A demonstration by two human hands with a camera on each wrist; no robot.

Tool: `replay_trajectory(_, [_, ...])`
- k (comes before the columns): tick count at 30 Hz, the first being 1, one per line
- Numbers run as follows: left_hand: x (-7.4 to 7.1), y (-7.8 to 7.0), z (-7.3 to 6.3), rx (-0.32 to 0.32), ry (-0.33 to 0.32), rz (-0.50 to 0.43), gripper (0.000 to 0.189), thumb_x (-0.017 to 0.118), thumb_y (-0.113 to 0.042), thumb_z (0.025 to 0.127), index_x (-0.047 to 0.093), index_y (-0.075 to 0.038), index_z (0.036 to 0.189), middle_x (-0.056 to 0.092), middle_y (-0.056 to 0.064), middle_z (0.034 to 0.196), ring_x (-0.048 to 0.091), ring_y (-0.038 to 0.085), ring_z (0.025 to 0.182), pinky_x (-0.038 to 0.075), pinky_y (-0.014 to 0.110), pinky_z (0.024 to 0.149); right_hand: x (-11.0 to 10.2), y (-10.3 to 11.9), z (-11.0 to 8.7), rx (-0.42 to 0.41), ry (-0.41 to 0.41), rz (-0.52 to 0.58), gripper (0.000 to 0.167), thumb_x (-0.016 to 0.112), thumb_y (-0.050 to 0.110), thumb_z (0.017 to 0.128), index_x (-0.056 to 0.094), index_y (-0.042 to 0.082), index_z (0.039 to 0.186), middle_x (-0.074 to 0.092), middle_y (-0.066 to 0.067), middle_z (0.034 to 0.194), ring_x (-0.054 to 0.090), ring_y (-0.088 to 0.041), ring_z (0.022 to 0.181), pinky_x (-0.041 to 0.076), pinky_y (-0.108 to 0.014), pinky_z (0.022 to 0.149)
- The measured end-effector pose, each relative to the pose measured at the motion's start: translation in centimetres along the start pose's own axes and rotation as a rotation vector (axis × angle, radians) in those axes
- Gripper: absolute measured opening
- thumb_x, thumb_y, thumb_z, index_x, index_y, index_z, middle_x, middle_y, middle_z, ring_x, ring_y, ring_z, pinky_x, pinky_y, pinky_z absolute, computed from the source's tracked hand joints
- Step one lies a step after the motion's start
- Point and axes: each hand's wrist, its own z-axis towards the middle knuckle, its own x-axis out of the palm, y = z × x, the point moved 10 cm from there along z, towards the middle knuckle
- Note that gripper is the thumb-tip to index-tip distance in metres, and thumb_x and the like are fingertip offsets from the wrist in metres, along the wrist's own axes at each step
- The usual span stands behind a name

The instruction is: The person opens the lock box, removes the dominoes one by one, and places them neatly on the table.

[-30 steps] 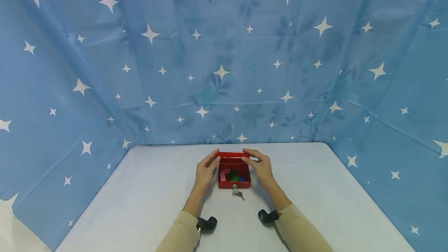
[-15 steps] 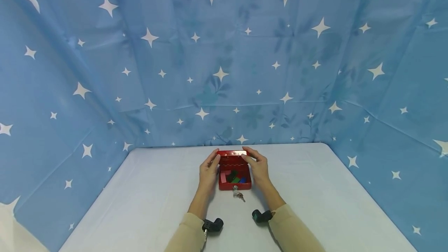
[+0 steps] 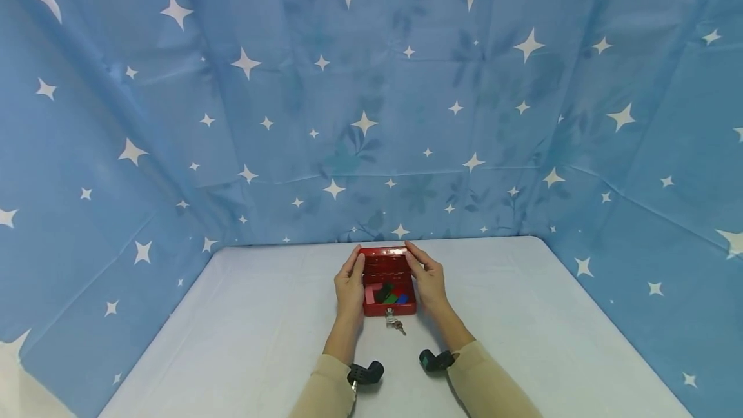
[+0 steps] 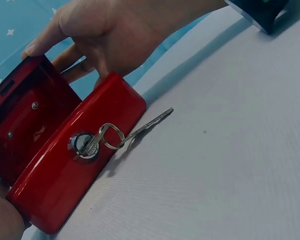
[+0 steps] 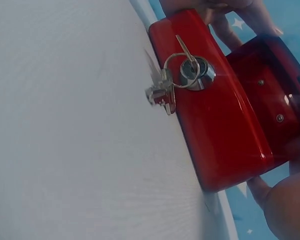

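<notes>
A small red metal cash box (image 3: 371, 309) stands on the table, its hinged lid (image 3: 386, 264) raised. My left hand (image 3: 351, 286) pinches the lid's left corner, the thumb in front and fingers behind. At the right corner, my right hand (image 3: 432, 284) holds the lid the same way. One key sits in the round lock (image 4: 84, 145) on the box front, and a second key (image 4: 152, 124) hangs from their ring. Inside the box lie a pink piece (image 3: 369, 295), a green piece (image 3: 391, 299), a blue piece (image 3: 403, 299) and a dark piece (image 3: 381, 293).
A white-covered table (image 3: 267, 328) carries the box near its far edge. Blue star-patterned curtains (image 3: 371, 82) rise behind it and along both sides. Black wrist camera mounts (image 3: 367, 373) stick out inward from the sleeves.
Both hands have tipped the lid further back, so more of its inner side shows. The left forearm has swung a little to the right, closer to the box.
</notes>
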Motion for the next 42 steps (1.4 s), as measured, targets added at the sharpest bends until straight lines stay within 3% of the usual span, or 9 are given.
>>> replay_trajectory(3, [0.0,-0.1,0.1,0.012,0.006,0.001,0.049,0.064,-0.044,0.102,0.060,-0.025,0.148,0.057,0.000,0.154,0.044,0.021,0.151,0.036,0.044,0.124,0.0,0.3,0.0,-0.031,-0.018,0.003,0.040,0.067,0.019,0.102,0.065,0.008,0.141,0.064,-0.013,0.142,0.064,-0.005,0.122,0.056,-0.031,0.104])
replay_trajectory(7, [0.1,-0.2,0.4,0.021,0.025,-0.012,0.049,0.064,-0.044,0.102,0.061,-0.025,0.147,0.055,-0.002,0.156,0.042,0.019,0.152,0.036,0.043,0.125,-0.1,0.4,0.0,-0.055,-0.040,0.015,0.039,0.066,0.018,0.103,0.066,0.007,0.140,0.067,-0.010,0.139,0.064,-0.006,0.124,0.056,-0.029,0.102])
replay_trajectory(17, [-0.7,-0.3,0.6,0.017,0.013,-0.027,0.053,0.068,-0.040,0.101,0.061,-0.016,0.147,0.059,0.000,0.152,0.045,0.018,0.150,0.039,0.039,0.122,-0.4,0.9,-0.2,-0.084,-0.090,-0.033,0.036,0.072,0.016,0.099,0.070,0.006,0.134,0.069,-0.019,0.135,0.063,-0.006,0.123,0.052,-0.016,0.101])
replay_trajectory(25, [-0.7,0.1,0.7,0.011,0.008,-0.079,0.049,0.071,-0.037,0.099,0.065,-0.016,0.143,0.057,0.008,0.153,0.048,0.019,0.147,0.045,0.035,0.117,-1.0,1.3,-0.5,-0.086,-0.156,-0.035,0.036,0.078,0.014,0.094,0.073,0.000,0.127,0.073,-0.020,0.126,0.066,-0.007,0.114,0.054,-0.016,0.096])
replay_trajectory(31, [-1.1,0.1,0.7,0.014,-0.034,-0.116,0.043,0.075,-0.031,0.097,0.070,-0.013,0.136,0.069,0.006,0.139,0.064,0.014,0.130,0.053,0.033,0.108,-1.3,1.6,-0.6,-0.133,-0.172,-0.005,0.031,0.080,0.012,0.092,0.076,-0.001,0.120,0.072,-0.025,0.122,0.068,-0.009,0.105,0.058,-0.017,0.086])
replay_trajectory(35, [-1.2,0.0,0.7,0.028,-0.049,-0.124,0.040,0.075,-0.027,0.097,0.072,-0.011,0.133,0.071,0.007,0.135,0.068,0.010,0.121,0.053,0.038,0.109,-1.4,1.8,-0.6,-0.177,-0.190,-0.023,0.027,0.079,0.009,0.092,0.078,-0.001,0.116,0.073,-0.024,0.118,0.069,-0.008,0.100,0.058,-0.015,0.081])
replay_trajectory(38, [-1.2,0.0,0.7,0.027,-0.047,-0.128,0.040,0.075,-0.027,0.097,0.072,-0.011,0.133,0.071,0.008,0.135,0.068,0.011,0.122,0.051,0.041,0.110,-1.5,1.8,-0.6,-0.185,-0.196,-0.040,0.025,0.078,0.009,0.092,0.078,-0.002,0.115,0.075,-0.023,0.116,0.070,-0.007,0.096,0.058,-0.015,0.079])
replay_trajectory(42, [-1.0,-0.1,0.7,0.031,-0.021,-0.119,0.043,0.073,-0.028,0.098,0.068,-0.012,0.138,0.068,0.006,0.141,0.062,0.015,0.132,0.051,0.033,0.110,-1.5,1.6,-0.5,-0.160,-0.197,-0.048,0.027,0.077,0.012,0.094,0.077,-0.002,0.118,0.077,-0.020,0.117,0.072,-0.005,0.096,0.058,-0.015,0.078])
